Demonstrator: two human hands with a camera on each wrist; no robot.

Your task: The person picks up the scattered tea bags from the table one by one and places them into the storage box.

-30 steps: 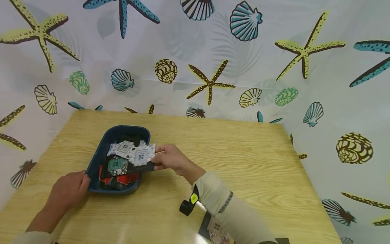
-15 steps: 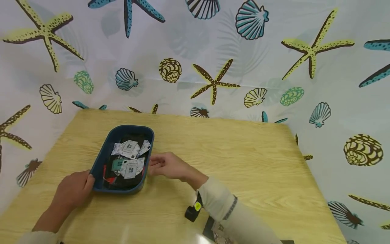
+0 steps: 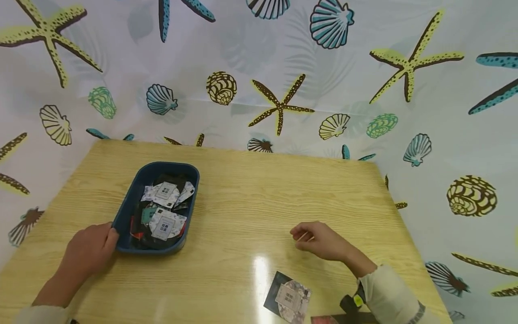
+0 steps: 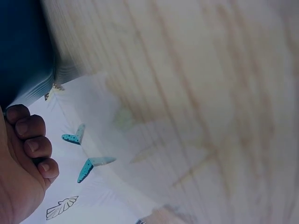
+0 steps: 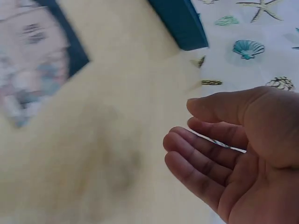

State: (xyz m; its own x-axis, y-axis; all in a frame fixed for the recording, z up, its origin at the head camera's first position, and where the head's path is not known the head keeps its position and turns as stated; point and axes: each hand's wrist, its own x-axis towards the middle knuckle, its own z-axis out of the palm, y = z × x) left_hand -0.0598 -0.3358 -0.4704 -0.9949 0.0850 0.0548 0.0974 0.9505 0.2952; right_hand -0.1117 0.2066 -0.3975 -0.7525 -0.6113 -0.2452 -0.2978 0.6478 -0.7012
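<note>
A dark blue plastic bin [image 3: 149,252] stands on the left of the table, heaped with flat square packets [image 3: 163,227] in black, red and white print. My left hand [image 3: 91,247] grips the bin's near left rim; in the left wrist view its fingers [image 4: 35,147] curl at the bin's edge. My right hand [image 3: 323,240] hovers over the right of the table and holds nothing. In the right wrist view its fingers [image 5: 201,179] are loosely bent. A dark packet with a pinkish label [image 3: 283,294] lies nearest that hand, towards the front of the table.
At the table's front edge lies a red and black packet [image 3: 325,320], partly covered by the right wrist's camera [image 3: 350,303]. A white cloth [image 3: 243,121] printed with starfish and shells hangs behind and beside the wooden table [image 3: 243,189].
My right hand let go of a white-labelled packet, which now lies on the heap in the bin. It then moved away to the right. The left hand stayed on the rim.
</note>
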